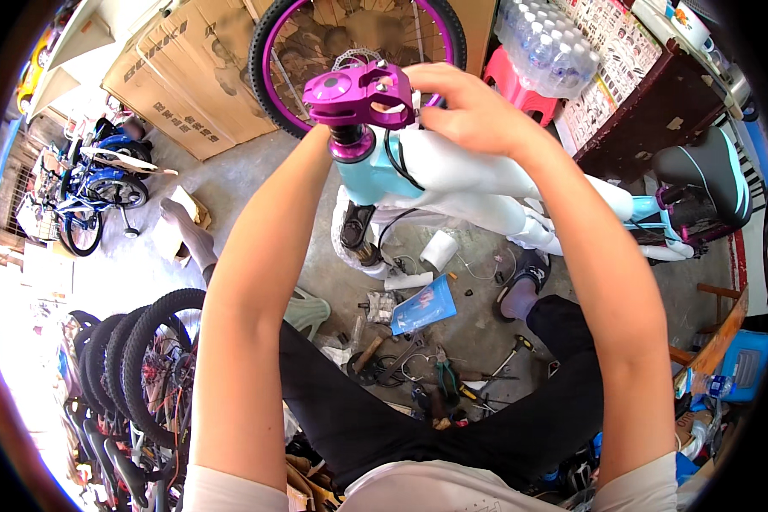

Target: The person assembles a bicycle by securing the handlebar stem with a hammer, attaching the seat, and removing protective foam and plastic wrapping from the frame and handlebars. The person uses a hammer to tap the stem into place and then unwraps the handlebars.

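Purple stem (350,96), turquoise head tube (367,181)

A grey, smudged floor (241,164) carries a loose scatter: a flat blue packet (424,305), a white roll (439,249) just beyond it, teal-handled pliers (445,375), and a wooden-handled tool (370,350) (its exact kind is hard to tell). Toward the left, small blue bikes (111,183) stand on it, overlapping.
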`<state>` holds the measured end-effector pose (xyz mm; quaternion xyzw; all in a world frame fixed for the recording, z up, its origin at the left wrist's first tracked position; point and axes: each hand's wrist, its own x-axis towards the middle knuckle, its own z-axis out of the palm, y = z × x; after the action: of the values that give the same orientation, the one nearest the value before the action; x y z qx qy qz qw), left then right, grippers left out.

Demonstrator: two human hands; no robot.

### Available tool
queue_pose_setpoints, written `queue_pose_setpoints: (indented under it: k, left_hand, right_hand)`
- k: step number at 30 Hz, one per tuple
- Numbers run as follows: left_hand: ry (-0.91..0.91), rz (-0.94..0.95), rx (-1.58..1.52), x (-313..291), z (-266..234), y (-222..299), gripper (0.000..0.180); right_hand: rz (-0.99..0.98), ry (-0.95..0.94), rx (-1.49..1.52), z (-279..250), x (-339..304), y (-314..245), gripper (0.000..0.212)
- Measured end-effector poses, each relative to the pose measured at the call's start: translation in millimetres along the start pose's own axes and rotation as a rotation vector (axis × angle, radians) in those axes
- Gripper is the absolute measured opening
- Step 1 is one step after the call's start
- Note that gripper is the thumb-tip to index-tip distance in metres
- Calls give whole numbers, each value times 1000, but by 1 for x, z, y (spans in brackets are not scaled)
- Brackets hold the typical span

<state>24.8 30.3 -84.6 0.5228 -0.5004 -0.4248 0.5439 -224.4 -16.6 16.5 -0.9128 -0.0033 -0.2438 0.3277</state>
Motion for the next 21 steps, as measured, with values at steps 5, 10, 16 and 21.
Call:
queue_pose_setpoints:
  k: [5, 10, 16, 21]
  left_hand:
    - [23, -80, -246, -42, 8, -7, 40]
    - [580, -4, -28, -112, 43, 12, 38]
    - [1003, 209, 340, -179, 137, 20, 43]
    - [936, 373, 815, -178, 154, 15, 64]
  right_hand:
    - [61, -437, -27, 3, 40, -5, 37]
    - [82, -490, -5, 14, 41, 0, 40]
    - [-71, -217, 450, 39, 33, 31, 38]
    - [-313, -221, 117, 39, 33, 38, 37]
